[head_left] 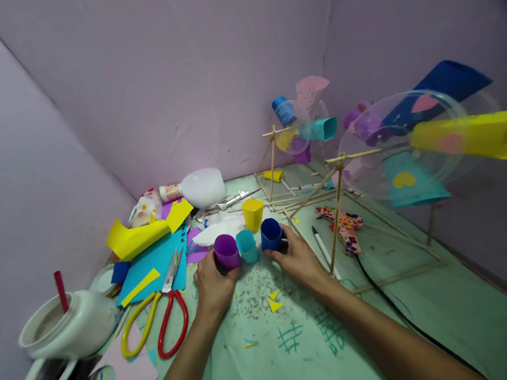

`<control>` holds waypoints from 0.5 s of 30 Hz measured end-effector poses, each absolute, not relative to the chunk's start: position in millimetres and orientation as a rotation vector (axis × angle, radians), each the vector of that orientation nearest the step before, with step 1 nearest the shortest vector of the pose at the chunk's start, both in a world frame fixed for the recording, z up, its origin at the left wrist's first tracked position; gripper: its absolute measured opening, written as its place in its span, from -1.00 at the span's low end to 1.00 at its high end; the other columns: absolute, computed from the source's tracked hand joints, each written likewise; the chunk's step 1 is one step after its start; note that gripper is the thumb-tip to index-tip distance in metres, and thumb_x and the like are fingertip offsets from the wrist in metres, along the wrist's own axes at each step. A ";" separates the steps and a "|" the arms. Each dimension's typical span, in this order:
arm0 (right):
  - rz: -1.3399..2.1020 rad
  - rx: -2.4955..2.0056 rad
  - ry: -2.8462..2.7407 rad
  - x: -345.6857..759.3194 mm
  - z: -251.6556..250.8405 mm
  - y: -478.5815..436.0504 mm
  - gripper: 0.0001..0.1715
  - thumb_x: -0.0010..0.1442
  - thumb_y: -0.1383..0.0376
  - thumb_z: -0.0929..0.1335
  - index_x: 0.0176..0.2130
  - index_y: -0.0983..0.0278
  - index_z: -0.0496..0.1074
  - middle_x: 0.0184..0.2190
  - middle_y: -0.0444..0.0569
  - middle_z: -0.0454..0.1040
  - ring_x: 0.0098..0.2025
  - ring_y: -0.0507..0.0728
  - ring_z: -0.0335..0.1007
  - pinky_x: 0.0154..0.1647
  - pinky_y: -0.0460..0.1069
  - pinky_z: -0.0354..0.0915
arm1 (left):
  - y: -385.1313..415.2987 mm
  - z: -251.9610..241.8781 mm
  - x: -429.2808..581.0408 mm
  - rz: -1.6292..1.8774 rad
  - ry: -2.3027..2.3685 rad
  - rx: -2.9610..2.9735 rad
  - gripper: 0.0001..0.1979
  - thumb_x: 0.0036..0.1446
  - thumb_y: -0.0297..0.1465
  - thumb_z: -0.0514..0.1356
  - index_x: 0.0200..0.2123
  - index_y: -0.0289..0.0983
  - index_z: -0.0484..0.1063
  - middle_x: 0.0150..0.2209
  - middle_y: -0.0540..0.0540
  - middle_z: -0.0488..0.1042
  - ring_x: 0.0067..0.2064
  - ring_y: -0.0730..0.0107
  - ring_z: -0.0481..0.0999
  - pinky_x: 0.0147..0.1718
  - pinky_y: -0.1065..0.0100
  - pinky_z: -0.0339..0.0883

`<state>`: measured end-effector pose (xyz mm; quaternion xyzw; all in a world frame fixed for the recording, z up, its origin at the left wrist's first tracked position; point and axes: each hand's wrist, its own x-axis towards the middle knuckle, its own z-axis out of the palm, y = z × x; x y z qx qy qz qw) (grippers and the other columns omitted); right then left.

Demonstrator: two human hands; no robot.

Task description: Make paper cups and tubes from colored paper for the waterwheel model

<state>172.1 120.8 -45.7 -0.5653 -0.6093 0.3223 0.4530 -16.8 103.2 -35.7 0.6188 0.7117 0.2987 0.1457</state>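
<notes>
My left hand (213, 286) grips a purple paper cup (227, 252) between thumb and fingers. On the other side, my right hand (299, 257) has its fingers around a dark blue paper cup (271, 235). Between them stands a light blue paper cup (247, 247), close beside the purple one. A yellow paper cup (253, 215) is upright just behind these. Small yellow paper scraps (274, 302) and grey crumbs lie on the green tabletop in front of the cups.
Left are scissors (170, 308) with red and yellow handles, yellow paper (139, 240) and a white teapot (69, 327). A white bottle (203, 187) lies behind. Right stand stick frames (340, 205) bearing clear discs with paper cups, a marker (324, 249) and a patterned glue gun (347, 229) with its cord.
</notes>
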 end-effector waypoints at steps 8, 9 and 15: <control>0.739 -1.428 -1.578 173.6 -50.0 124.2 -0.52 -0.02 0.26 0.37 -0.06 0.25 0.29 -0.19 0.00 0.46 -0.17 0.18 0.39 -0.17 0.05 0.27 | 111.4 -42.4 -17.1 0.783 2.107 1.819 -0.72 -0.13 -0.33 0.22 -0.28 -0.28 0.39 -0.29 -0.16 0.47 -0.10 0.02 0.39 -0.19 0.15 0.20; 0.747 -1.428 -1.584 174.1 -50.7 124.3 -0.51 -0.02 0.26 0.37 -0.06 0.25 0.28 -0.19 -0.01 0.47 -0.18 0.18 0.39 -0.18 0.05 0.27 | 111.3 -43.2 -17.1 0.782 2.108 1.820 -0.72 -0.13 -0.32 0.22 -0.28 -0.28 0.39 -0.28 -0.17 0.47 -0.09 0.01 0.39 -0.18 0.14 0.20; 0.739 -1.452 -1.586 175.4 -51.2 122.0 -0.39 -0.08 0.36 0.38 0.00 0.26 0.25 -0.12 0.04 0.44 -0.11 0.22 0.37 -0.10 0.10 0.26 | 108.5 -42.9 -15.5 0.831 2.077 1.802 -0.59 -0.17 -0.36 0.24 -0.16 -0.26 0.36 -0.15 -0.20 0.45 -0.01 -0.02 0.35 -0.11 0.09 0.18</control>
